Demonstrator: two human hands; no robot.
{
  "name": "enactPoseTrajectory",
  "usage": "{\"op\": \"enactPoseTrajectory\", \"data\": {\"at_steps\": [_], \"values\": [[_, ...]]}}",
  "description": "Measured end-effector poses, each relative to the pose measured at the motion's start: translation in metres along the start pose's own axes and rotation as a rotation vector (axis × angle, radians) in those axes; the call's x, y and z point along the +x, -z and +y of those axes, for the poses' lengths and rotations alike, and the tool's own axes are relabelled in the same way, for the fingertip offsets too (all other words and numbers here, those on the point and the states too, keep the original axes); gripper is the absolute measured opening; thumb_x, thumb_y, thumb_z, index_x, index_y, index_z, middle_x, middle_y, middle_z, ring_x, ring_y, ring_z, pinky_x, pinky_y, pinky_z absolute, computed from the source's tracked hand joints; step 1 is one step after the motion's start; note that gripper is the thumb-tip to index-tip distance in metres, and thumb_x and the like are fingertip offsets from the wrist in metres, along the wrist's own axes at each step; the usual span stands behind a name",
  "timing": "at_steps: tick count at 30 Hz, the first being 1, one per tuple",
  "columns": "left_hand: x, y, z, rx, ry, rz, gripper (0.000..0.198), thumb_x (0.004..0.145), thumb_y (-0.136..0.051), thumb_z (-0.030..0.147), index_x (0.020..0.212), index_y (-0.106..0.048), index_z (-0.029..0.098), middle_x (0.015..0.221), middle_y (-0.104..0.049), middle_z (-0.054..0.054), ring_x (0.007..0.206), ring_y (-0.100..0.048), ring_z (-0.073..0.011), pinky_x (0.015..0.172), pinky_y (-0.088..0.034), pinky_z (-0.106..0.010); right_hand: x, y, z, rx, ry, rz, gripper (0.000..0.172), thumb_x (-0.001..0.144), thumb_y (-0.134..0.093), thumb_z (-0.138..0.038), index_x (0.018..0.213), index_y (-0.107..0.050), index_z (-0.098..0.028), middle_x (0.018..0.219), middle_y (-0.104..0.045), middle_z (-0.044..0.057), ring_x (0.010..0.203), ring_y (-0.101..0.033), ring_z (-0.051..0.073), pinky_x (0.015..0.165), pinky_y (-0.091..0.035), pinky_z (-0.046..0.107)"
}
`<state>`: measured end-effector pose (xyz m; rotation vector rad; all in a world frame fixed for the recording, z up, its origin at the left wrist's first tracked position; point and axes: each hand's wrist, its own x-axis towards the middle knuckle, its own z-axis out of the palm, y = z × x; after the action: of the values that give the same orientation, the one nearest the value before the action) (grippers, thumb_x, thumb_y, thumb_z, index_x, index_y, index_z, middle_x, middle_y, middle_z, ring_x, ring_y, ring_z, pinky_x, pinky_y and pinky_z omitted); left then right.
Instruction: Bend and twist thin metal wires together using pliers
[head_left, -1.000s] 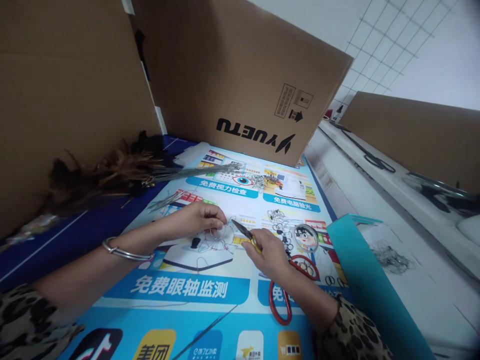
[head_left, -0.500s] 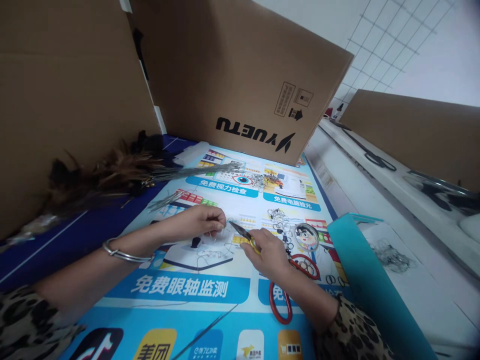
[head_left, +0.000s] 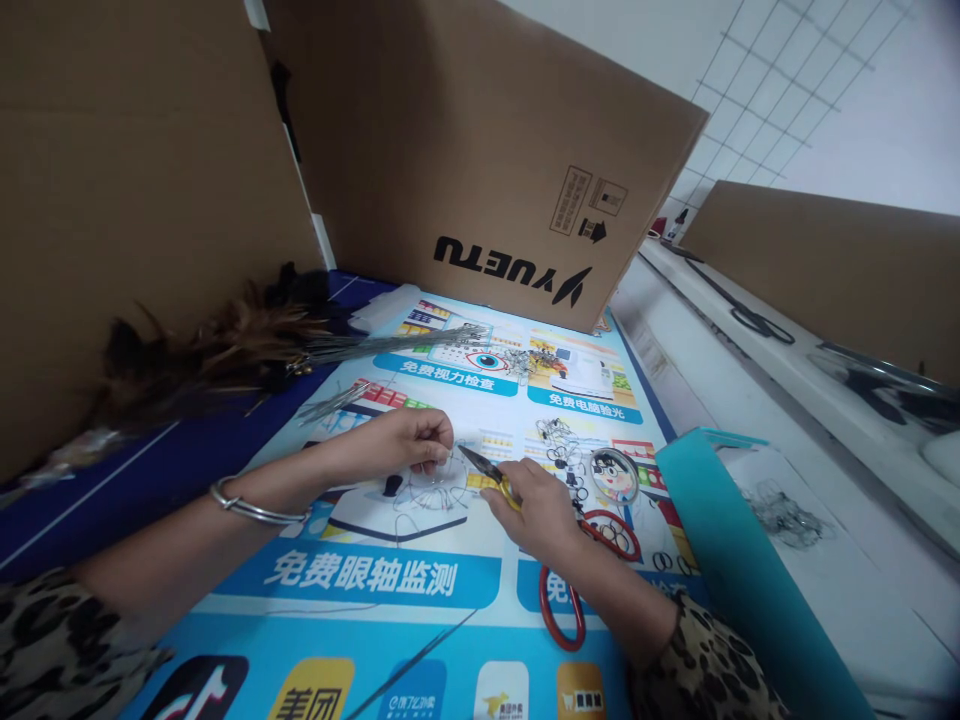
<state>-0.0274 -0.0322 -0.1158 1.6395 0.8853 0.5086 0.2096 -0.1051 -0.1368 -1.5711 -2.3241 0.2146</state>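
Observation:
My left hand is closed in a pinch on a thin wire, whose fine strands show just below and beside the fingertips. In my right hand are pliers with dark pointed jaws and yellow handles. Their tip points at the left fingertips, a small gap away. Whether the jaws touch the wire I cannot tell. Loose thin wires lie on the printed mat beneath the left hand. Red-handled scissors rest partly under my right wrist.
Beyond the right hand are black rings and wire pieces and a round tin. Straight wires and brown feathers lie at the left back. A cardboard box stands behind; a teal box is at right.
My hands stay in nearly the same place. The fine wire strands below my left hand have shifted slightly.

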Motion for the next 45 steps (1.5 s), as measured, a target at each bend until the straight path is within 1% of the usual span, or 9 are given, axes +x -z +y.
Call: {"op": "enactPoseTrajectory", "data": {"at_steps": [8,18,29,34,45], "values": [[-0.0012,-0.0020,0.0022,-0.045,-0.017,-0.016,0.007,0.079,-0.057,0.022,0.077,-0.052,0.018,0.062,-0.056,0.004,0.057,-0.052,-0.0119,0.052,-0.039,-0.022,0.0031,0.0030,0.0016,0.056,-0.050,0.002,0.035,0.089,-0.046,-0.045,0.111,-0.056,-0.021,0.098,-0.063,0.007,0.092,-0.059,0.020,0.074,-0.044,0.026],[0.0009,-0.0034,-0.0017,-0.159,-0.007,-0.008,0.014,0.081,-0.058,0.027,0.080,-0.048,0.018,0.062,-0.061,0.003,0.058,-0.055,-0.0127,0.056,-0.043,-0.025,0.0016,0.0024,-0.0003,0.029,-0.021,-0.013,0.038,0.089,-0.045,-0.048,0.112,-0.056,-0.020,0.097,-0.062,0.007,0.091,-0.058,0.020,0.073,-0.044,0.026],[0.0011,-0.0027,0.0003,-0.123,-0.013,0.030,0.017,0.079,-0.060,0.029,0.078,-0.047,0.018,0.059,-0.058,0.004,0.054,-0.053,-0.0122,0.052,-0.040,-0.024,0.0013,0.0040,-0.0019,-0.004,-0.008,-0.020,0.039,0.089,-0.044,-0.049,0.111,-0.057,-0.021,0.097,-0.062,0.007,0.089,-0.058,0.020,0.070,-0.044,0.026],[0.0004,-0.0016,0.0003,-0.126,-0.020,0.023,0.015,0.081,-0.058,0.028,0.079,-0.047,0.018,0.061,-0.059,0.003,0.056,-0.052,-0.0123,0.053,-0.041,-0.024,0.0008,0.0047,-0.0021,-0.003,-0.001,-0.024,0.038,0.089,-0.044,-0.049,0.111,-0.057,-0.021,0.096,-0.063,0.007,0.088,-0.059,0.020,0.068,-0.044,0.025],[0.0015,-0.0004,-0.0035,-0.096,-0.018,-0.004,0.016,0.080,-0.059,0.030,0.077,-0.049,0.018,0.060,-0.056,0.003,0.055,-0.051,-0.0124,0.051,-0.039,-0.023,0.0010,0.0040,-0.0011,0.030,-0.005,-0.022,0.039,0.089,-0.045,-0.048,0.112,-0.057,-0.019,0.099,-0.063,0.008,0.092,-0.058,0.020,0.073,-0.044,0.026]]}}
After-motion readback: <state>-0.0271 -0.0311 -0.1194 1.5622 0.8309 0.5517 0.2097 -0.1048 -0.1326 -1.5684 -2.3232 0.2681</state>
